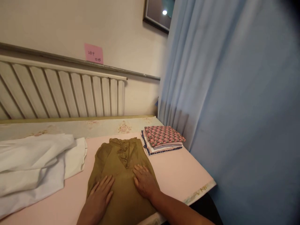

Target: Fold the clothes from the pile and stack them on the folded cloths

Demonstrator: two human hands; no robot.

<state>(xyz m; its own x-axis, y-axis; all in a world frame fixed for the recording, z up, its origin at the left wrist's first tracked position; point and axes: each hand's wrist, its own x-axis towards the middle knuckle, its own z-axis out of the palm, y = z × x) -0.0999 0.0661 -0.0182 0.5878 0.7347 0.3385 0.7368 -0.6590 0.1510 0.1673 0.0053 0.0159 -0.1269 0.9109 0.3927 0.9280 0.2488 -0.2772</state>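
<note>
Garment (124, 184) on flat surface (180, 176). From garment: loose cloth (35, 165) at 9 o'clock; radiator (67, 92), behind surface, at 11; folded stack (164, 137) at 1; curtain (225, 109) at 2.

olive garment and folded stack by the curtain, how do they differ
The olive garment is plain; the folded stack shows a pink patterned cloth on top. The olive garment lies under the left hand and right hand; neither touches the folded stack. The olive garment looks larger than the folded stack. Both lie on the pink surface.
</note>
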